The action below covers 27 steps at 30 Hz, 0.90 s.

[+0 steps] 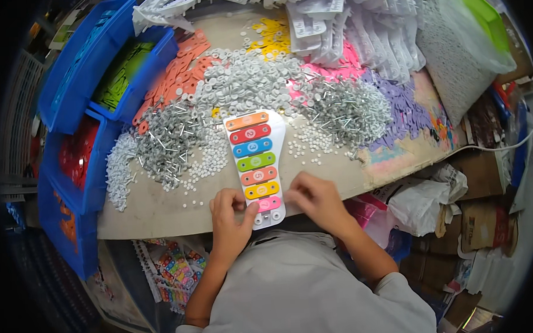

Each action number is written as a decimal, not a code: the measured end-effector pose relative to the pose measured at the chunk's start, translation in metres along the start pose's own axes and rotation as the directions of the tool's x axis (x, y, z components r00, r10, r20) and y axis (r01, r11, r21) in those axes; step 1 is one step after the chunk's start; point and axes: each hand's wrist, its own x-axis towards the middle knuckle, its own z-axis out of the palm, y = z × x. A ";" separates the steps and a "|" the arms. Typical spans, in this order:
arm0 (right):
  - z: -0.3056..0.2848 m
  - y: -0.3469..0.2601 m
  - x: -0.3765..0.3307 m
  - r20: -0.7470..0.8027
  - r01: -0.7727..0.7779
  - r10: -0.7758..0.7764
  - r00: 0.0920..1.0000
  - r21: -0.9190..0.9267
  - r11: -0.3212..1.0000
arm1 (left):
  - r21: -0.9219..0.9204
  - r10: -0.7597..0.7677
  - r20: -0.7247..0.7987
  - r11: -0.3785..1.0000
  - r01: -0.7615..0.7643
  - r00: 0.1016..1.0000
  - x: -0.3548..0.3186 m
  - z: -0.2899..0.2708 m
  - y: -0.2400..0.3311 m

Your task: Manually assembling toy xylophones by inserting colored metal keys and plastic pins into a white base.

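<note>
Both hands — left (230, 217), right (314, 200) — pinch the near end of the toy xylophone (256, 164) lying between them.

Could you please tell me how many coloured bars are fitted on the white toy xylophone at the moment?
7, in one column down the white xylophone board: orange on top, then red, blue, green, orange-red, yellow, and pink lowest, between the left hand and right hand.

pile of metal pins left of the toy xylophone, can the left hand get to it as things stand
Probably yes. The left hand rests at the near end of the toy xylophone, and the pile of metal pins lies on the table beyond it, with only loose white washers between. Nothing blocks the way.
</note>
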 end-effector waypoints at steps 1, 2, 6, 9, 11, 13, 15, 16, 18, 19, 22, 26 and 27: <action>-0.013 0.000 -0.001 -0.139 -0.083 0.084 0.987 0.015 0.996 | -0.003 0.005 0.003 1.000 -0.005 1.000 -0.003 0.001 -0.003; -0.026 0.010 0.000 -0.374 -0.029 -0.009 0.927 -0.095 0.995 | -0.121 -0.047 -0.025 0.992 0.043 0.999 -0.007 0.001 -0.006; -0.115 0.062 -0.001 -0.725 -0.311 -0.168 0.668 -0.477 0.822 | -0.254 -0.084 -0.046 0.965 0.070 0.995 -0.016 0.001 -0.017; -0.146 0.113 -0.018 -0.648 -0.439 -0.153 0.747 -0.652 0.618 | -0.239 -0.068 -0.047 0.969 0.055 0.997 -0.011 0.003 -0.013; -0.149 0.124 -0.019 -0.661 -0.456 -0.114 0.742 -0.621 0.638 | -0.201 -0.041 -0.048 0.979 0.031 0.998 -0.009 0.003 -0.010; -0.151 0.127 -0.020 -0.637 -0.435 -0.157 0.754 -0.665 0.608 | -0.161 -0.024 -0.046 0.987 0.017 0.999 -0.008 0.003 -0.008; -0.155 0.140 -0.022 -0.658 -0.421 -0.201 0.725 -0.656 0.626 | -0.201 -0.036 -0.055 0.979 0.024 0.998 -0.010 0.002 -0.011; -0.156 0.144 -0.023 -0.676 -0.405 -0.243 0.695 -0.649 0.644 | -0.240 -0.051 -0.064 0.970 0.034 0.997 -0.011 0.001 -0.013; -0.142 0.123 -0.020 -0.724 -0.319 -0.044 0.689 -0.356 0.878 | -0.270 -0.072 -0.066 0.962 0.052 0.995 -0.013 -0.002 -0.015; -0.130 0.105 -0.020 -0.694 -0.230 0.168 0.700 0.003 0.973 | -0.302 -0.090 -0.060 0.951 0.067 0.994 -0.015 -0.004 -0.016; -0.081 0.038 -0.021 -0.478 -0.065 0.196 0.856 0.277 0.959 | -0.402 -0.133 -0.116 0.913 0.076 0.984 -0.016 -0.006 -0.009; -0.021 -0.019 -0.034 -0.005 -0.175 0.191 0.982 0.373 0.911 | -0.357 -0.144 -0.112 0.929 0.095 0.983 -0.022 -0.004 -0.004; -0.010 -0.025 -0.036 0.101 -0.201 0.176 0.979 0.383 0.901 | -0.312 -0.157 -0.149 0.944 0.105 0.976 -0.025 0.000 -0.005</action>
